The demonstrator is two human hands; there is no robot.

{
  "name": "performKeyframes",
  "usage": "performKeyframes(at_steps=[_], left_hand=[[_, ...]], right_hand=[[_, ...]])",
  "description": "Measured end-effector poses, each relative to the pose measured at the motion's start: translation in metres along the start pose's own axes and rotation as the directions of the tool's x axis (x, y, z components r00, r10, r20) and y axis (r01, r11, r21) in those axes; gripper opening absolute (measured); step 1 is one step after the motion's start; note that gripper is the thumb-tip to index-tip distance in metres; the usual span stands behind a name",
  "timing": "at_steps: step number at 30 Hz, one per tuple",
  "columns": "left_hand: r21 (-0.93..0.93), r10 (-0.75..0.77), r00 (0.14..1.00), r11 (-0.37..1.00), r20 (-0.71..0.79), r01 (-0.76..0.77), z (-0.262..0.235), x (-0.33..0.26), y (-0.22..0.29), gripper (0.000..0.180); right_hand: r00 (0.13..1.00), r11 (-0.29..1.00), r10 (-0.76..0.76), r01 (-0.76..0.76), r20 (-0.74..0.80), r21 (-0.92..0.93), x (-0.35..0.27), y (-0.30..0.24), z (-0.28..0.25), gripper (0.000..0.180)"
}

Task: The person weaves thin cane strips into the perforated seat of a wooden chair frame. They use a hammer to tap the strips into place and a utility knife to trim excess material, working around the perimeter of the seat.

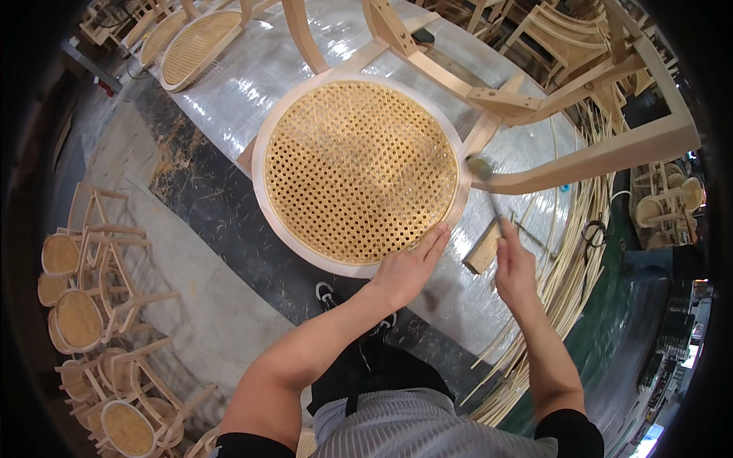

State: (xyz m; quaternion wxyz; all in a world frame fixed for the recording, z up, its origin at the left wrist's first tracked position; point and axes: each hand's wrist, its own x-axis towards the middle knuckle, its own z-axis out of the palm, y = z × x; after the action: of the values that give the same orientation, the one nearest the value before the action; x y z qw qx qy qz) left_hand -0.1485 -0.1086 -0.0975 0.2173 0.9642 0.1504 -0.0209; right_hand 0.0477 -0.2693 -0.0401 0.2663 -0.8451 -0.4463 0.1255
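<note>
Left hand (408, 267) flat, fingers together, pressing near rim of seat (359, 172). Right hand (513, 263) right of seat, fist clamped on hammer (489, 195); handle runs up-away, head just off seat's right rim. Wood block (482, 248) between hands. Chair frame (534, 99) beyond seat.

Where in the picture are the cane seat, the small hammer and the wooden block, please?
cane seat (359, 172): head view, middle of the woven cane panel.
small hammer (479, 168): head view, its round metal head.
wooden block (482, 250): head view, its top face beside the right hand (515, 271).
</note>
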Motion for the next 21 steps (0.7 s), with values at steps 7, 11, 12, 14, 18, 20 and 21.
performKeyframes(at_steps=[7, 11, 12, 14, 18, 20, 21], left_hand=[[-0.039, 0.003, 0.993, 0.999, -0.114, -0.008, 0.010, -0.009, -0.017, 0.096], [-0.054, 0.003, 1.000, 0.999, -0.018, -0.004, -0.003, -0.003, -0.014, 0.099], [-0.056, 0.003, 0.999, 0.998, -0.048, -0.005, -0.003, -0.007, -0.020, 0.099], [-0.043, 0.018, 0.999, 0.999, -0.026, -0.020, -0.008, -0.003, -0.025, 0.099], [-0.056, 0.120, 0.991, 0.992, 0.065, -0.116, -0.011, 0.004, -0.027, 0.093], [-0.093, 0.253, 0.963, 0.961, -0.092, -0.262, -0.002, 0.006, -0.038, 0.085], [-0.125, 0.275, 0.960, 0.955, 0.043, -0.268, -0.015, 0.013, -0.043, 0.083]], right_hand=[[1.000, 0.999, -0.010, 0.009, 0.024, 0.042, 0.015, -0.044, -0.007, 0.036], [0.998, 1.000, -0.010, 0.011, 0.057, -0.016, 0.009, -0.032, -0.007, 0.038], [0.998, 0.999, 0.001, -0.003, 0.058, 0.037, 0.012, -0.052, -0.012, 0.038], [0.999, 0.993, -0.027, 0.031, -0.039, 0.118, 0.013, -0.061, -0.008, 0.038], [0.995, 0.995, 0.090, -0.088, -0.040, 0.048, 0.000, -0.052, 0.015, 0.039], [0.980, 0.980, 0.198, -0.198, 0.002, 0.022, 0.001, -0.056, 0.024, 0.040], [0.959, 0.955, 0.282, -0.278, -0.029, 0.101, -0.001, -0.067, 0.033, 0.040]])
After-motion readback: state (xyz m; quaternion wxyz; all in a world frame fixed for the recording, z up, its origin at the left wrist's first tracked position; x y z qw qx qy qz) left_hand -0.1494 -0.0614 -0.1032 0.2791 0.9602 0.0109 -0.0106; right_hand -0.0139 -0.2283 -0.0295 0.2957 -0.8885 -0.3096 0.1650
